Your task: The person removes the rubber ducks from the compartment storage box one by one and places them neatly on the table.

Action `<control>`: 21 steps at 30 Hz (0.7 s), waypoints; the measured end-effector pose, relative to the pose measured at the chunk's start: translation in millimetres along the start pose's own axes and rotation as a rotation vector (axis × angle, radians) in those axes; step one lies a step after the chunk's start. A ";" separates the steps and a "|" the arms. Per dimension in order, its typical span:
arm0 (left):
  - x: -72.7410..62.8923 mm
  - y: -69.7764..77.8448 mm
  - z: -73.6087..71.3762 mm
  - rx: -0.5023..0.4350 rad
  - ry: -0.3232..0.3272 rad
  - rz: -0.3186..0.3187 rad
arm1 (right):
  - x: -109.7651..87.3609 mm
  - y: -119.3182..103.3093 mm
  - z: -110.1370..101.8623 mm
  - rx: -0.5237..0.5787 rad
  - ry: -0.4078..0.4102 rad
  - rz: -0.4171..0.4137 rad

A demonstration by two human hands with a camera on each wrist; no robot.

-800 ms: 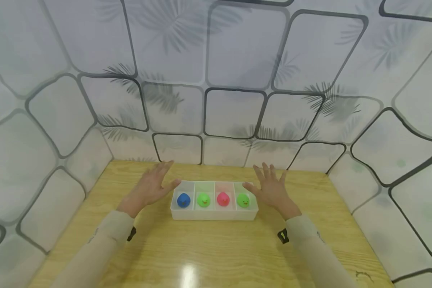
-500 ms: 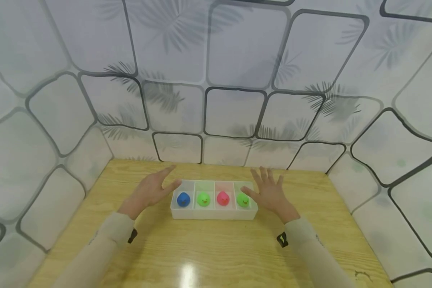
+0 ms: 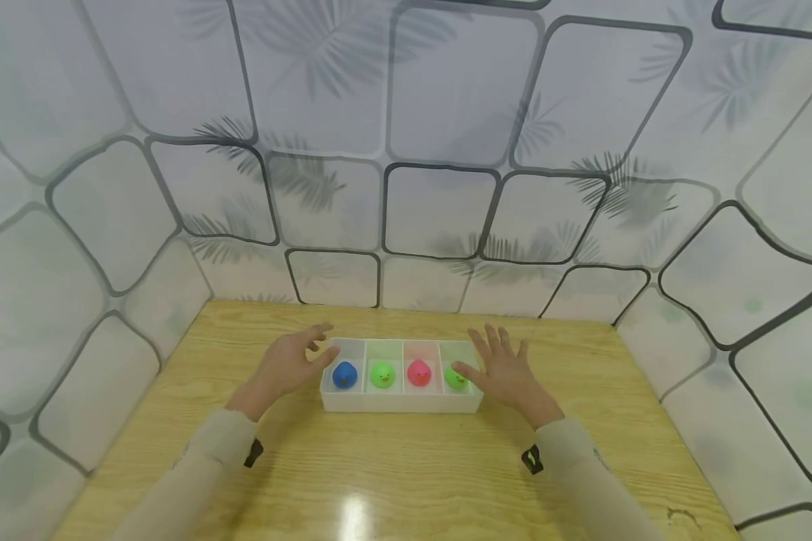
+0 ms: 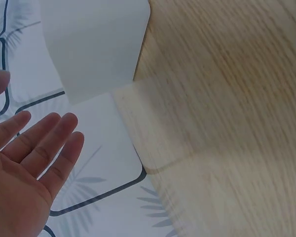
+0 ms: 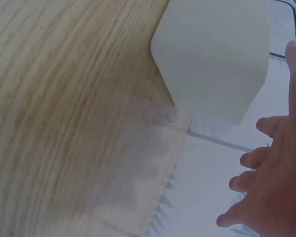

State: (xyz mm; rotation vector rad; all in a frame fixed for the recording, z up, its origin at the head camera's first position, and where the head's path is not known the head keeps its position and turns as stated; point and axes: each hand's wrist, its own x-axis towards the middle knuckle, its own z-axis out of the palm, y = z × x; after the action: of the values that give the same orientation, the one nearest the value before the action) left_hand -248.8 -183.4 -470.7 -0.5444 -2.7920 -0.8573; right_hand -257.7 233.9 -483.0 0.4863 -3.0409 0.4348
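Note:
A white box (image 3: 402, 404) with a row of compartments stands on the wooden table, one small toy duck in each. From left to right lie a blue duck (image 3: 344, 375), a green duck (image 3: 382, 374), a pink duck (image 3: 419, 373) and another green duck (image 3: 455, 378). My left hand (image 3: 280, 370) hovers by the box's left end, fingers relaxed, holding nothing. Over the right end my right hand (image 3: 507, 373) spreads its fingers, its thumb partly covering the right green duck. Both wrist views show a gap between the hand and the box's end wall (image 4: 96, 54).
The wooden table (image 3: 406, 466) reaches back to a patterned wall (image 3: 440, 218), with more patterned walls at left and right. A black strap piece shows at each wrist.
My left hand has come down a little and its fingers have bent more. My right hand has shifted slightly left and down over the right compartment. The box and ducks have stayed put.

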 end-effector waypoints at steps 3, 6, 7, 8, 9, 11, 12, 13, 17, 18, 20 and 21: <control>-2.3 -1.0 4.1 -0.033 0.007 0.000 | -1.7 -1.3 1.2 0.012 -0.013 -0.001; -3.4 -1.4 7.9 -0.048 0.005 0.003 | -3.3 -2.5 2.5 0.028 -0.024 -0.003; -3.5 -1.6 9.3 -0.047 0.005 0.005 | -3.7 -2.4 3.2 0.032 -0.026 -0.002; -3.8 -1.9 10.4 -0.043 0.005 0.008 | -4.0 -2.3 3.9 0.033 -0.028 -0.002; -4.0 -2.0 11.5 -0.040 0.002 0.008 | -4.4 -2.0 4.7 0.032 -0.032 -0.001; -4.3 -2.1 12.9 -0.041 -0.003 0.005 | -4.7 -1.4 6.3 0.033 -0.033 0.000; -4.6 -2.1 13.3 -0.039 -0.008 0.005 | -4.8 -0.9 7.1 0.032 -0.035 0.002; -4.8 -2.3 13.8 -0.037 -0.014 0.005 | -4.9 -0.6 7.8 0.033 -0.036 0.003; -4.8 -2.3 14.4 -0.050 -0.049 -0.008 | -5.5 0.7 10.1 0.029 -0.049 0.013; -4.6 -2.3 14.6 -0.050 -0.058 -0.015 | -5.7 0.8 10.6 0.028 -0.052 0.016; -4.4 -1.8 14.4 -0.051 -0.070 -0.019 | -6.3 0.9 11.7 0.027 -0.058 0.020; -4.6 -1.3 14.2 -0.051 -0.077 -0.026 | -6.7 1.1 12.1 0.029 -0.061 0.020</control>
State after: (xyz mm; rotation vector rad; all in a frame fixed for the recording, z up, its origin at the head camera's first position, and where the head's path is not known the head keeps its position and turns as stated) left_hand -245.9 -177.6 -484.3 -0.5621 -2.8587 -0.9346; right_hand -251.5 233.5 -495.4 0.4788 -3.1043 0.4741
